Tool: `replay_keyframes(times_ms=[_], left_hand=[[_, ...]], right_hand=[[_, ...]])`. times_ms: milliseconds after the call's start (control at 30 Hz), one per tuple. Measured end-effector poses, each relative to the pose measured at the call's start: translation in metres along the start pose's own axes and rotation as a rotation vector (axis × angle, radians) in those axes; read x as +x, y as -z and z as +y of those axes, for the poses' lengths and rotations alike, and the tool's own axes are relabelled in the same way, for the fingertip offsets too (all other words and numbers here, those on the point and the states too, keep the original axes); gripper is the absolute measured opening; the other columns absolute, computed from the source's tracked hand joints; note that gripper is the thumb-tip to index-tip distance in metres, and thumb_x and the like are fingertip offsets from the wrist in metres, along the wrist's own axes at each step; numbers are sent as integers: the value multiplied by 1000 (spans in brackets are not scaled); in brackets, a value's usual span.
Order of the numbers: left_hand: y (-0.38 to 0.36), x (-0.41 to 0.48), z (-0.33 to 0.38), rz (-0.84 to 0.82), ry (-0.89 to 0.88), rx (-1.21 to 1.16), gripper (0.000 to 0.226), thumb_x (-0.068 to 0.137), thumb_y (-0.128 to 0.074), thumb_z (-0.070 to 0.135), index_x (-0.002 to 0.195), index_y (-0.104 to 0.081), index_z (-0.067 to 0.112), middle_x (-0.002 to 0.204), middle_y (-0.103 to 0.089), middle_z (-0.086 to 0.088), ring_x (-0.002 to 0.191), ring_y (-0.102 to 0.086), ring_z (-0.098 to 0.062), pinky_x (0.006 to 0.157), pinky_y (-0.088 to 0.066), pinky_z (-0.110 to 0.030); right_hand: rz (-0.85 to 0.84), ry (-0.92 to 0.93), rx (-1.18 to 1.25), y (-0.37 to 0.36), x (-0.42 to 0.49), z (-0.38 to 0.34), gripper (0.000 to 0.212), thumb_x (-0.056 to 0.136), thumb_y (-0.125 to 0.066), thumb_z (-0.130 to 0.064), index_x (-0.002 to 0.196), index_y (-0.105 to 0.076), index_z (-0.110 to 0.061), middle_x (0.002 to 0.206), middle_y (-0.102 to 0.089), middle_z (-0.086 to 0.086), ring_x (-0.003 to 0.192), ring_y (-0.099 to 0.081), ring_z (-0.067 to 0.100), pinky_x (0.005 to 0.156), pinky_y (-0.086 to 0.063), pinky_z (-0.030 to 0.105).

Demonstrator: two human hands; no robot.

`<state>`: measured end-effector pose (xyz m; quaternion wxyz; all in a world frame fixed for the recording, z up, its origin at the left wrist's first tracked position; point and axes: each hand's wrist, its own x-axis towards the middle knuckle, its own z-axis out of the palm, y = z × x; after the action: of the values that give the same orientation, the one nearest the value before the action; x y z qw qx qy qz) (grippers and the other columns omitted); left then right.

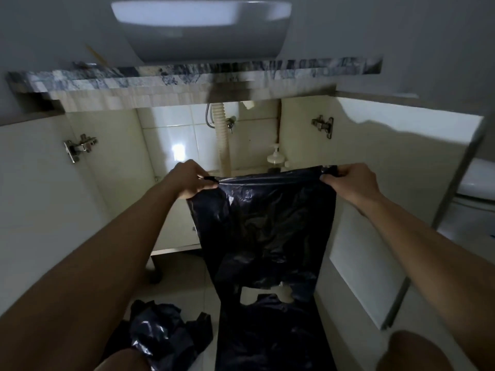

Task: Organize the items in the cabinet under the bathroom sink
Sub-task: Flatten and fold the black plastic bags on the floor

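Note:
A black plastic bag [267, 231] hangs stretched flat in front of the open cabinet [171, 135] under the sink. My left hand [190, 180] pinches its top left corner and my right hand [351, 180] pinches its top right corner. The bag's handles trail down to the floor. A second black bag [163, 333] lies crumpled on the floor at the lower left. Inside the cabinet, a white pump bottle [274, 155] stands at the back right, partly hidden behind the held bag.
Both cabinet doors [40, 196] stand open to either side, hinges showing. A ribbed drain hose [223, 140] runs down the tiled back wall. The white basin [201, 28] sits on a marble counter [187, 73] above. A toilet [474, 194] is at the right.

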<state>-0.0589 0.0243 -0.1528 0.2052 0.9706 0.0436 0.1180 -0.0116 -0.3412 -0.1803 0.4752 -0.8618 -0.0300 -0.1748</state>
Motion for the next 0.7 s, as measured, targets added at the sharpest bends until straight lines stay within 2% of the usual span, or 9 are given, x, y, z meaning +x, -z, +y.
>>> replay_keyframes(times_ms=[67, 167, 267, 333, 367, 433, 500, 600, 700], left_hand=[[6, -2, 5, 12, -4, 20, 27, 84, -76, 39, 104, -78, 21, 101, -75, -8, 80, -64, -17, 70, -46, -27], [10, -4, 13, 36, -21, 57, 24, 87, -73, 32, 107, -77, 19, 110, -73, -10, 85, -59, -18, 74, -42, -26], [16, -3, 17, 43, -12, 52, 27, 87, -74, 34, 108, -77, 18, 109, -73, -10, 84, -60, -17, 78, -43, -26], [14, -2, 14, 25, 14, 50, 33, 83, -76, 38, 108, -76, 17, 105, -74, -11, 80, -61, -16, 82, -44, -26], [14, 1, 14, 29, 24, 44, 37, 81, -77, 40, 109, -76, 17, 105, -74, -10, 79, -62, -16, 83, -46, -27], [9, 3, 15, 30, 35, 14, 38, 77, -80, 41, 107, -77, 19, 103, -75, -8, 80, -67, -17, 85, -52, -30], [5, 9, 14, 18, 42, 11, 36, 75, -82, 41, 104, -78, 20, 99, -76, -6, 77, -70, -17, 87, -56, -34], [2, 27, 7, 51, 61, 61, 32, 78, -81, 39, 102, -79, 19, 95, -76, -7, 77, -66, -17, 86, -55, -33], [2, 45, 6, 144, 49, 118, 25, 84, -75, 38, 103, -78, 21, 95, -75, -10, 84, -64, -23, 78, -51, -32]], right_hand=[[-40, -38, -66, 8, 1, 0, 23, 82, -77, -30, 99, -78, -14, 82, -69, -1, 75, -64, 13, 63, -44, 20], [-70, -33, -135, 13, 0, 1, 29, 78, -79, -28, 93, -78, -3, 83, -72, 10, 62, -56, 9, 51, -40, 18], [-52, -11, -149, 16, 1, 1, 32, 77, -83, -29, 103, -77, -11, 91, -71, 6, 74, -61, 14, 60, -45, 18], [-64, 20, -136, 13, 4, 5, 36, 75, -85, -31, 106, -76, -15, 90, -72, 6, 81, -67, 19, 72, -55, 26], [-51, 26, -108, 11, 7, 6, 35, 73, -87, -31, 104, -76, -18, 85, -72, 5, 77, -69, 21, 73, -58, 31], [-30, -9, -56, 8, 11, 12, 32, 72, -89, -28, 97, -71, -22, 76, -69, 4, 66, -68, 19, 63, -60, 33], [-37, -86, -5, 1, 21, 16, 29, 76, -87, -21, 95, -66, -16, 79, -69, 7, 62, -68, 18, 58, -60, 33], [-57, -192, 98, -13, 41, 12, 23, 81, -82, -11, 96, -65, -8, 90, -71, 18, 67, -71, 24, 66, -62, 40], [4, -178, 100, -26, 59, 4, 18, 83, -80, -11, 97, -70, -6, 88, -72, 15, 67, -72, 24, 67, -63, 41]])
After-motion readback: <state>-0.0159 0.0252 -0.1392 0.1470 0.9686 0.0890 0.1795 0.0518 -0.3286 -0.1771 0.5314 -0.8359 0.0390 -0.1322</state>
